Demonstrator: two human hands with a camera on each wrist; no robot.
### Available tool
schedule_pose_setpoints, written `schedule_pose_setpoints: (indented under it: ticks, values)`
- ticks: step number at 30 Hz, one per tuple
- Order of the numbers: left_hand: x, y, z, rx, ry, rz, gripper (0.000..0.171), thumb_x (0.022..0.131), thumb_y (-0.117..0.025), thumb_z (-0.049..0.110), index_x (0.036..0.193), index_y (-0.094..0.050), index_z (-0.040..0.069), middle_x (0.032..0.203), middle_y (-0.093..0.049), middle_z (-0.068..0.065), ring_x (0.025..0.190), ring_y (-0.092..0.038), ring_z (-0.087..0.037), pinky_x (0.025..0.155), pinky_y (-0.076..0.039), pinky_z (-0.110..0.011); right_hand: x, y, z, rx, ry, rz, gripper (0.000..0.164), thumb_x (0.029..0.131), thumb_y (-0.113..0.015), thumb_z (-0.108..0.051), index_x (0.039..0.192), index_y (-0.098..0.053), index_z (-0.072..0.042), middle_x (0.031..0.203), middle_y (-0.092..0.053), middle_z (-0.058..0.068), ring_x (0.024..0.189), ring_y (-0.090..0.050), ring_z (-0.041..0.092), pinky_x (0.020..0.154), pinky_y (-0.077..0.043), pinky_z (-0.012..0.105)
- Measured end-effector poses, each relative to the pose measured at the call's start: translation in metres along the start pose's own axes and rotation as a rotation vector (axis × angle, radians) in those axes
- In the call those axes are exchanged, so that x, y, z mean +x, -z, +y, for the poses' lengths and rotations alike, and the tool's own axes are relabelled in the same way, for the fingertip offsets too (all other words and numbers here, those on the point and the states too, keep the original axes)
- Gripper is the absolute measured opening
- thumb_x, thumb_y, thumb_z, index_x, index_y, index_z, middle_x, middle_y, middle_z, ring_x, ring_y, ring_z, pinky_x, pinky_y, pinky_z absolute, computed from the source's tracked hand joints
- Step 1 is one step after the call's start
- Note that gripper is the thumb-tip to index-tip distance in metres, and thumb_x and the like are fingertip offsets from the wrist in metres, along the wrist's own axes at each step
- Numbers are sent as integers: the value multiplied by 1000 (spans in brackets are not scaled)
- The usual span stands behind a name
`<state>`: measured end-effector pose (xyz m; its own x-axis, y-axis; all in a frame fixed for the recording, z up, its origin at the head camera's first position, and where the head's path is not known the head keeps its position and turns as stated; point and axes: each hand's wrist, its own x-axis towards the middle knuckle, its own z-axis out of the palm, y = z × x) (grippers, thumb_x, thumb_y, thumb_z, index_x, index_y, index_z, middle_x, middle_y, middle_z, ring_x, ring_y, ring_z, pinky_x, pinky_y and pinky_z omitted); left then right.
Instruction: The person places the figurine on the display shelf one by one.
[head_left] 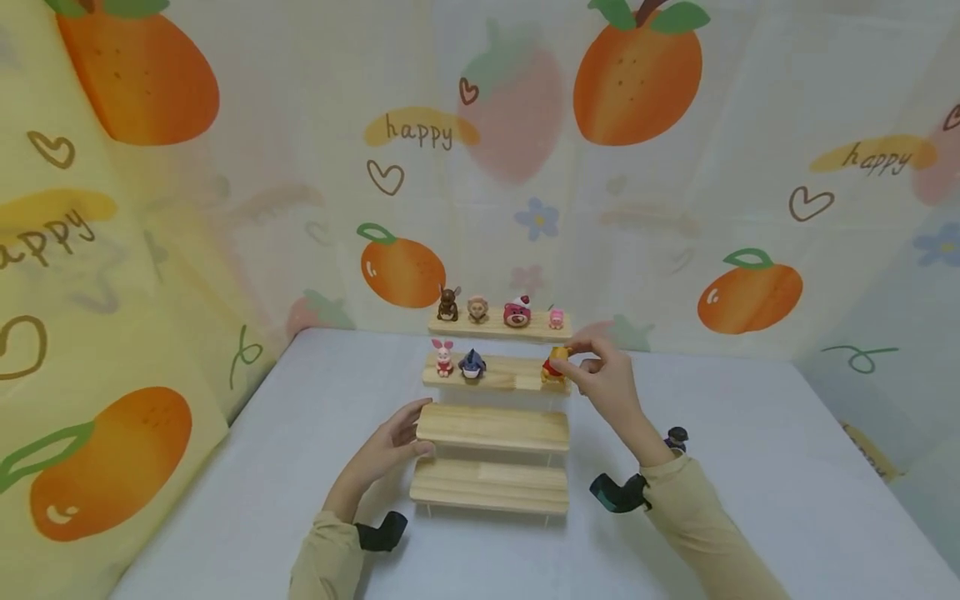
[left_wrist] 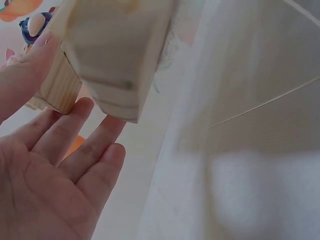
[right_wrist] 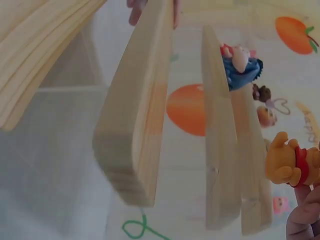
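A yellow bear figurine in a red shirt (Winnie the Pooh) (head_left: 553,374) is pinched between the thumb and fingers of my right hand (head_left: 611,387), at the right end of the second shelf from the top. In the right wrist view the bear figurine (right_wrist: 285,162) appears beside the board ends. A stepped wooden display rack (head_left: 491,425) stands in the middle of the table. My left hand (head_left: 384,450) rests at its left side, with extended fingers (left_wrist: 85,150) at the board ends. A pink piglet figurine (head_left: 443,360) and a blue donkey figurine (head_left: 472,365) share the bear's shelf.
Along the top shelf stand a brown figurine (head_left: 447,305), a light-haired figurine (head_left: 477,309), a pink bear in a white hat (head_left: 517,312) and a small pink figurine (head_left: 556,318). A small dark figurine (head_left: 677,437) stands on the white table (head_left: 247,492) by the right forearm.
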<state>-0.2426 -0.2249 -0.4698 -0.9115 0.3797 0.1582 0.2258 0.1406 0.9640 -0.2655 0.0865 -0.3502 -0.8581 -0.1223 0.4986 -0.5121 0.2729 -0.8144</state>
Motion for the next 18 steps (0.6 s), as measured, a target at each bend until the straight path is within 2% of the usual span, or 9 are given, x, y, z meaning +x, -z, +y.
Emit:
schedule_pose_setpoints:
  ticks: [3,9,15,18]
  values:
    - [2,2,0,-5,-8,-8,68,83,-64,7,138,-25,-2,136,-32,-24,117,-40,-37,98,-30,-43,4,-10,-12,-7,3,-9,20,76,-69,1,92,-58,8,86,-59,20,40,-36,6,37,-30,18]
    - [3,2,0,5,-16,-16,68,83,-64,9,138,-24,-1,136,-32,-24,117,-40,-36,98,-30,-43,9,-27,-17,-26,-14,-32,21,77,-68,1,92,-58,9,87,-58,21,40,-34,4,38,-27,18]
    - [2,3,0,-8,-8,-24,69,84,-63,8,139,-23,-1,136,-32,-23,117,-40,-36,98,-31,-43,10,-41,-15,-31,-42,-36,22,74,-71,-1,90,-59,8,86,-60,21,39,-36,4,38,-28,18]
    - [0,3,0,-11,2,-21,69,83,-64,9,139,-24,0,137,-32,-23,118,-40,-36,98,-31,-43,12,-47,-6,-14,-69,-29,22,74,-72,-4,90,-59,5,86,-61,19,39,-42,11,39,-30,19]
